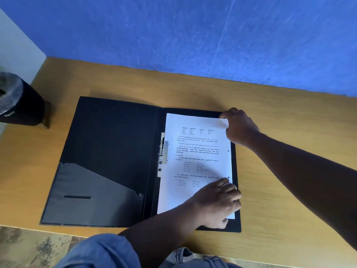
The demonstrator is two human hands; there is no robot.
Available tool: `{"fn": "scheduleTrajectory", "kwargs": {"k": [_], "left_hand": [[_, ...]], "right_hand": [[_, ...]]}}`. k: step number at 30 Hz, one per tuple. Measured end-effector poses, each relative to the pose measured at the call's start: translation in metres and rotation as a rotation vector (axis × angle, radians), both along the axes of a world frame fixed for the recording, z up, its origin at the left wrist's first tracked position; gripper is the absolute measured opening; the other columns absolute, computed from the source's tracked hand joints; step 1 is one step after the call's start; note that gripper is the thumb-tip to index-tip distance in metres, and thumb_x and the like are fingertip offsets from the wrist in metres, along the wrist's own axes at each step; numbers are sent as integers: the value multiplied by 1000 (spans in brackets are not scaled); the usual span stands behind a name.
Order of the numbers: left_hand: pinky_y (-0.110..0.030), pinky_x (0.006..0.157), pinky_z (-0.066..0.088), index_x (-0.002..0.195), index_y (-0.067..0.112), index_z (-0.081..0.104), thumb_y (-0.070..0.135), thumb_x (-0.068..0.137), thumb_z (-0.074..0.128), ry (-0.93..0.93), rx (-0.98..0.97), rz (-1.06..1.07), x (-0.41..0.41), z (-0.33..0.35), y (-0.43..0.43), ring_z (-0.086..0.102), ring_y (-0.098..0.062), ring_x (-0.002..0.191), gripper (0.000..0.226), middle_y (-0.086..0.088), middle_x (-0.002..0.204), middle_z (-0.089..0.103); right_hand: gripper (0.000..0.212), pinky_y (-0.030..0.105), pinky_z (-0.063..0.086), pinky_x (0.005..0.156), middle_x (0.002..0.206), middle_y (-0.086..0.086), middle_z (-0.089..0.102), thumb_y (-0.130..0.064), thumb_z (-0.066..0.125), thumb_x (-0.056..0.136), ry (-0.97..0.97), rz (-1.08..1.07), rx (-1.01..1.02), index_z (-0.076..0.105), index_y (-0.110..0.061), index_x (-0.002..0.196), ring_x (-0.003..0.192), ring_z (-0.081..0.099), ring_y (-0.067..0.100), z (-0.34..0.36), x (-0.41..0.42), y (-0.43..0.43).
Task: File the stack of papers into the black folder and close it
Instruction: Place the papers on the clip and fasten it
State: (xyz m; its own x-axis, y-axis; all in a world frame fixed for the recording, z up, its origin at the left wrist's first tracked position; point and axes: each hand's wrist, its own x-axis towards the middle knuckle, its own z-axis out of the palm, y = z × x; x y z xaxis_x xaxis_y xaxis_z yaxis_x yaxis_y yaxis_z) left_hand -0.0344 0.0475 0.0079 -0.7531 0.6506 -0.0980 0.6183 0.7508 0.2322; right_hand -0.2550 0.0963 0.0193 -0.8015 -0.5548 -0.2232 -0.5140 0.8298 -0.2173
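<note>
The black folder (108, 144) lies open flat on the wooden table (289, 117). A stack of printed white papers (197, 151) rests on its right half, with the left edge against the metal spring clip (163, 153) by the spine. My left hand (216, 202) lies flat on the lower right part of the top sheet, fingers spread toward the stack's right edge. My right hand (239, 126) holds the stack's top right corner, thumb on the sheet and fingers beside the edge. The folder's left cover is bare.
A grey transparent pocket (87, 190) covers the lower part of the left cover. A dark bin with a liner (17, 99) stands off the table's left end. A blue wall (193, 35) runs along the table's far edge. The near edge is close to my lap.
</note>
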Motion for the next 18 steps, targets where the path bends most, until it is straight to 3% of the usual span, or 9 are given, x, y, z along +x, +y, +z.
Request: {"fn": "scheduleTrajectory", "kwargs": {"k": [3, 6, 9, 14, 18], "left_hand": [[-42, 110, 31, 105, 13, 70, 35, 73, 72, -9, 24, 6, 0, -2, 0, 52, -24, 109, 39, -3, 109, 62], [-42, 111, 30, 104, 11, 70, 33, 74, 71, -10, 33, 2, 0, -3, -1, 52, -25, 109, 37, -4, 109, 62], [-43, 110, 31, 102, 8, 70, 33, 74, 72, -11, 38, -8, 1, -3, -1, 52, -26, 111, 37, -7, 109, 63], [-43, 115, 25, 122, 12, 63, 42, 78, 73, 19, 107, 68, 11, -6, -9, 41, -27, 134, 54, -8, 130, 59], [-41, 116, 20, 121, 13, 61, 40, 75, 75, 35, 209, 159, 33, -1, -33, 38, -26, 136, 55, -7, 132, 58]], "right_hand": [[60, 36, 52, 80, 130, 9, 53, 6, 47, 76, -68, -293, -155, 52, -13, 133, 112, 55, 31, -2, 2, 1], [52, 32, 52, 61, 107, 10, 59, -1, 46, 77, -262, -547, -231, 48, -9, 129, 87, 61, 29, -4, 5, -3], [51, 25, 41, 47, 90, 2, 52, -6, 45, 77, -366, -639, -287, 47, -12, 128, 72, 56, 22, -8, 8, -5], [51, 33, 53, 61, 112, 10, 61, -9, 47, 73, -260, -613, -276, 52, -12, 124, 90, 60, 27, -2, 6, -5], [48, 32, 52, 79, 123, 6, 61, -6, 51, 77, -149, -350, -313, 59, -17, 123, 107, 59, 22, 4, 14, -25]]}}
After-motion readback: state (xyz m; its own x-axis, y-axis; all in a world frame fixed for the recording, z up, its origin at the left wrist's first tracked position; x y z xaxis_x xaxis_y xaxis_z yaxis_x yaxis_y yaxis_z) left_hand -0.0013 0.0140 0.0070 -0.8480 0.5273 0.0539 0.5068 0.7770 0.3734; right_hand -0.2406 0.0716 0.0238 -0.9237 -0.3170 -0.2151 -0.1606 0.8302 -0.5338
